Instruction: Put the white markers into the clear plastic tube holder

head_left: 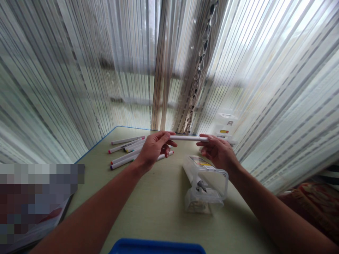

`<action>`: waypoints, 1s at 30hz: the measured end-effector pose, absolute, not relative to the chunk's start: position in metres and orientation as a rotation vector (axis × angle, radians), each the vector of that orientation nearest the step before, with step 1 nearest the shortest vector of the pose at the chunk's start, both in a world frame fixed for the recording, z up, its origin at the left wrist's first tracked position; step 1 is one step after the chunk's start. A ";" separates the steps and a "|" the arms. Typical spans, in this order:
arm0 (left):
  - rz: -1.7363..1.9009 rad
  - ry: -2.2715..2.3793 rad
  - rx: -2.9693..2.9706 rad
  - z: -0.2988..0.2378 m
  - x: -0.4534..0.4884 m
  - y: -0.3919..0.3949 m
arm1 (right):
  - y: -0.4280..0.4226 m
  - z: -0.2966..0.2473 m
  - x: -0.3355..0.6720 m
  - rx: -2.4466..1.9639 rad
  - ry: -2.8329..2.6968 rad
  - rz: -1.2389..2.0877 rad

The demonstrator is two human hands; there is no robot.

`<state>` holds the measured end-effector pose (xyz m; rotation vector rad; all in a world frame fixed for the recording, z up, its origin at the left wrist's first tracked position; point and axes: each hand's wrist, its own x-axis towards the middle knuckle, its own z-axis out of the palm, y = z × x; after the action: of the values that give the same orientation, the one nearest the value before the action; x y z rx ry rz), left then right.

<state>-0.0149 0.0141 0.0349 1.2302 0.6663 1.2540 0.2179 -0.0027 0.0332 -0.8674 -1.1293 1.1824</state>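
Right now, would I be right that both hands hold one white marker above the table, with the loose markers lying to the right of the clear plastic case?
Not quite: the head view shows the loose markers lying to the left of the clear plastic case, not the right. The left hand and right hand do hold one white marker above the table.

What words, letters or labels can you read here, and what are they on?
"A": on the pale box by the curtain.
Yellow sticker under it: too blurred to read.
Label on the clear case: too blurred.
White marker held in left hand and right hand: no readable print.
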 end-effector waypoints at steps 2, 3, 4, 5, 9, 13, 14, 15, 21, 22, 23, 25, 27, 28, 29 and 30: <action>1.258 0.681 1.275 0.034 -0.014 0.014 | -0.002 0.033 0.217 -0.859 -1.129 1.170; 1.262 0.691 1.292 0.034 -0.014 0.014 | -0.002 0.032 0.217 -0.856 -1.133 1.165; 1.267 0.701 1.307 0.033 -0.014 0.014 | -0.002 0.032 0.217 -0.855 -1.140 1.160; 1.272 0.710 1.318 0.033 -0.013 0.014 | -0.001 0.031 0.217 -0.856 -1.149 1.154; 1.281 0.730 1.355 0.031 -0.014 0.015 | 0.001 0.029 0.218 -0.852 -1.174 1.137; 1.291 0.742 1.408 0.029 -0.014 0.017 | 0.002 0.027 0.218 -0.833 -1.200 1.131; 1.295 0.744 1.420 0.028 -0.014 0.017 | 0.002 0.027 0.218 -0.829 -1.209 1.126; 1.300 0.746 1.429 0.028 -0.014 0.017 | 0.001 0.026 0.218 -0.827 -1.218 1.116; 1.329 0.776 1.499 0.028 -0.014 0.015 | 0.001 0.024 0.218 -0.843 -1.245 1.065; 1.325 0.783 1.512 0.028 -0.014 0.015 | 0.001 0.024 0.218 -0.844 -1.247 1.062; 1.318 0.791 1.521 0.028 -0.014 0.014 | 0.001 0.024 0.218 -0.845 -1.249 1.060; 1.303 0.807 1.527 0.028 -0.014 0.014 | 0.001 0.024 0.219 -0.846 -1.253 1.056; 1.294 0.819 1.525 0.028 -0.014 0.014 | 0.001 0.024 0.218 -0.847 -1.255 1.057; 1.293 0.822 1.525 0.028 -0.014 0.014 | 0.001 0.025 0.218 -0.847 -1.255 1.060; 1.294 0.823 1.525 0.029 -0.014 0.014 | 0.001 0.025 0.218 -0.847 -1.252 1.065; 1.294 0.821 1.526 0.029 -0.014 0.014 | 0.001 0.025 0.218 -0.846 -1.247 1.070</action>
<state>-0.0139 0.0136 0.0289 1.5263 0.8208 1.2945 0.2180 0.0008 0.0254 -0.8460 -1.2474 1.0703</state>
